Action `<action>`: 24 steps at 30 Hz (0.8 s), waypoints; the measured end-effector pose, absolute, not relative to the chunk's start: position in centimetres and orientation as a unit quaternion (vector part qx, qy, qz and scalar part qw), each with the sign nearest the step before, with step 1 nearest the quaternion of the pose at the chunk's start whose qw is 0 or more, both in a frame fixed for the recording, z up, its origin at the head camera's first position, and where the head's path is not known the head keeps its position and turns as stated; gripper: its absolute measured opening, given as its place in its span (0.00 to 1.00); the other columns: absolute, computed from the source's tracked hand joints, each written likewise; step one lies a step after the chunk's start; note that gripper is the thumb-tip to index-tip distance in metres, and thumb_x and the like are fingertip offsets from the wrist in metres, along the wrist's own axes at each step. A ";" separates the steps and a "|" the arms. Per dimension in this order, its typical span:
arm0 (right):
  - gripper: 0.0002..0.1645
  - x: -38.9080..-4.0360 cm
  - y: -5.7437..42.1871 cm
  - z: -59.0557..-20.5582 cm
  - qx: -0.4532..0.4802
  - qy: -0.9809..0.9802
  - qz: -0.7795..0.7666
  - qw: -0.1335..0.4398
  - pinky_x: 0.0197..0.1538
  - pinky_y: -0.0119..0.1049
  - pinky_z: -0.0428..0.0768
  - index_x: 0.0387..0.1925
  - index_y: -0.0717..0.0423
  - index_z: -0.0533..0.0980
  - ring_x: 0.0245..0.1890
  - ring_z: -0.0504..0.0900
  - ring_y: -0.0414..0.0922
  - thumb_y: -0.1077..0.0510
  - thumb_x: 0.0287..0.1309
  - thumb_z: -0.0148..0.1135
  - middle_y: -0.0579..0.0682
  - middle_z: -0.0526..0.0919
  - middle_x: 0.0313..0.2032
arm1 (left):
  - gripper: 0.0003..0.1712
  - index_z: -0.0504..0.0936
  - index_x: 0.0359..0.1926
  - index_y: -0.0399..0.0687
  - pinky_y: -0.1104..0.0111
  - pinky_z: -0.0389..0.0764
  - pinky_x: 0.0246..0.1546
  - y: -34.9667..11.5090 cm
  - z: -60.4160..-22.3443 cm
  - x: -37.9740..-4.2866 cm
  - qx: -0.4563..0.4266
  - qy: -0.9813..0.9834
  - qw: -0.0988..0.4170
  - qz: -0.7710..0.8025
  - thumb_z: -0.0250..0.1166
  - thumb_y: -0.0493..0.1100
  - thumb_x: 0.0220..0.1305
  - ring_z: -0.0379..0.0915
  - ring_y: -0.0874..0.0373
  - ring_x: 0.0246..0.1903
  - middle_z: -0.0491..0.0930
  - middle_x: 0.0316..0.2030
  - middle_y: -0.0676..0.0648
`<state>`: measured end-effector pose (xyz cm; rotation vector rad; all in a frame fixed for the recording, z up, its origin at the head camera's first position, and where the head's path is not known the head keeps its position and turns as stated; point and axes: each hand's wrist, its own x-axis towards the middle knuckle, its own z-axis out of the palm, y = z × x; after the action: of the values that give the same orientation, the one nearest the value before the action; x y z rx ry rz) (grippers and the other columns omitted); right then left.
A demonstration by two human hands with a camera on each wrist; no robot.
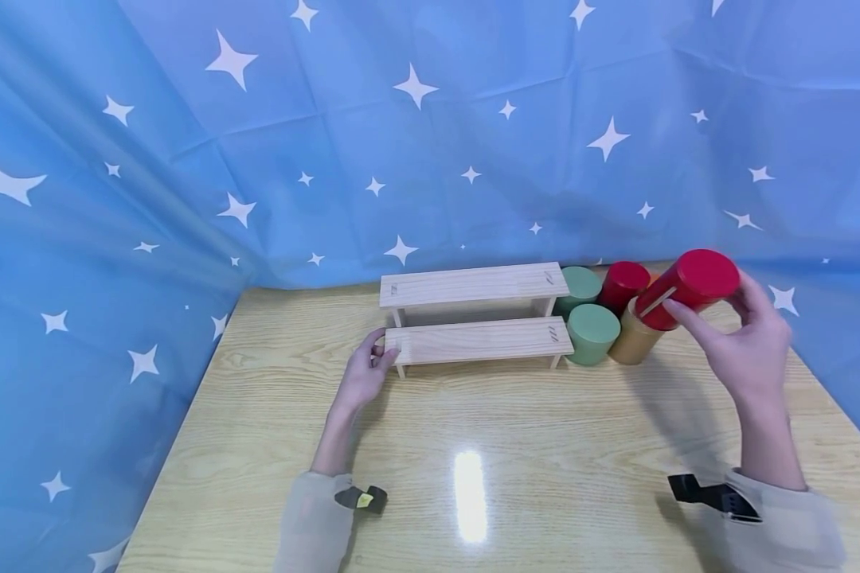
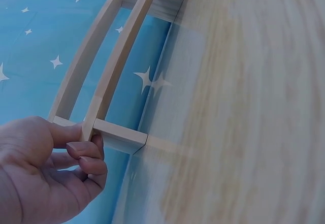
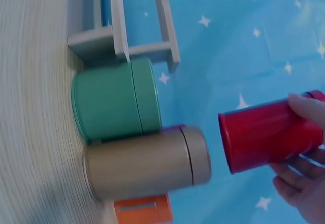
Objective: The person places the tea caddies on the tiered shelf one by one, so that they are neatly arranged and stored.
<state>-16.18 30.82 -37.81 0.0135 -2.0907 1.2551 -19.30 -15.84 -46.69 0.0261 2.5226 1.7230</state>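
My left hand (image 1: 364,370) pinches the left end of the lower front board of a two-tier wooden shelf (image 1: 480,342). In the left wrist view its thumb and curled fingers (image 2: 91,165) grip that board's end from both sides. On the right, my right hand (image 1: 752,342) grips a red canister (image 3: 264,132), raised and tilted above the other canisters. Below it in the head view stands a gold-brown canister (image 1: 632,342), partly covered by the red one. Beside that, a green canister (image 1: 592,333) stands at the shelf's right end.
Behind these stand a second green canister (image 1: 580,284) and another red canister (image 1: 623,280). An orange canister (image 3: 144,211) shows partly next to the gold-brown one. A blue star-patterned cloth (image 1: 373,127) hangs along the back and left of the wooden table (image 1: 272,446).
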 end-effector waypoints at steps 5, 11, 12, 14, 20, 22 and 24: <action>0.42 -16.6 29.1 -38.2 0.029 -0.811 0.482 0.330 0.60 0.26 0.72 0.65 0.49 0.77 0.51 0.78 0.32 0.70 0.46 0.78 0.39 0.82 0.54 | 0.33 0.59 0.76 0.37 0.74 0.64 0.22 -15.9 -46.6 -19.2 0.007 0.823 0.044 0.566 0.58 0.41 0.76 0.59 0.61 0.25 0.66 0.41 0.45; 0.43 -17.1 26.9 -38.6 0.059 -0.814 0.487 0.311 0.60 0.26 0.71 0.65 0.53 0.77 0.51 0.78 0.31 0.72 0.45 0.78 0.34 0.81 0.53 | 0.34 0.59 0.76 0.37 0.73 0.64 0.22 -15.8 -46.8 -19.2 0.009 0.821 0.042 0.569 0.59 0.41 0.76 0.59 0.61 0.25 0.66 0.41 0.45; 0.43 -17.2 26.5 -38.7 0.068 -0.813 0.489 0.308 0.60 0.26 0.71 0.65 0.54 0.76 0.51 0.78 0.31 0.73 0.45 0.78 0.34 0.81 0.52 | 0.34 0.59 0.76 0.37 0.73 0.64 0.22 -15.8 -46.8 -19.2 0.008 0.821 0.041 0.569 0.59 0.41 0.76 0.59 0.61 0.25 0.66 0.41 0.45; 0.43 -17.3 25.8 -38.8 0.084 -0.813 0.493 0.299 0.59 0.25 0.71 0.65 0.55 0.76 0.51 0.78 0.31 0.74 0.44 0.78 0.35 0.81 0.52 | 0.34 0.59 0.76 0.37 0.73 0.64 0.22 -15.8 -46.8 -19.1 0.008 0.821 0.041 0.570 0.59 0.41 0.76 0.58 0.61 0.25 0.66 0.41 0.45; 0.41 -16.5 22.4 -37.4 0.151 -0.807 0.497 0.280 0.54 0.22 0.73 0.64 0.62 0.75 0.50 0.78 0.31 0.77 0.45 0.75 0.47 0.82 0.52 | 0.33 0.59 0.75 0.36 0.73 0.63 0.23 -15.8 -46.8 -19.1 0.007 0.817 0.039 0.575 0.59 0.41 0.76 0.58 0.61 0.25 0.65 0.40 0.46; 0.41 -16.4 21.3 -37.2 0.164 -0.808 0.493 0.277 0.55 0.23 0.71 0.64 0.64 0.74 0.50 0.77 0.29 0.77 0.45 0.75 0.56 0.82 0.52 | 0.33 0.60 0.75 0.36 0.74 0.63 0.23 -15.8 -46.7 -19.1 0.006 0.816 0.039 0.576 0.58 0.41 0.76 0.58 0.61 0.25 0.65 0.40 0.46; 0.42 -16.7 20.7 -37.9 0.165 -0.811 0.495 0.266 0.55 0.24 0.70 0.65 0.64 0.73 0.51 0.76 0.29 0.76 0.45 0.75 0.62 0.81 0.53 | 0.33 0.60 0.75 0.36 0.74 0.63 0.23 -15.8 -46.7 -19.1 0.007 0.816 0.039 0.576 0.58 0.41 0.76 0.58 0.61 0.25 0.66 0.40 0.46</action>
<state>-16.73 20.74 -37.88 0.4448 -2.1902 1.3362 -19.12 -15.77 -46.74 0.0211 2.5036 1.7670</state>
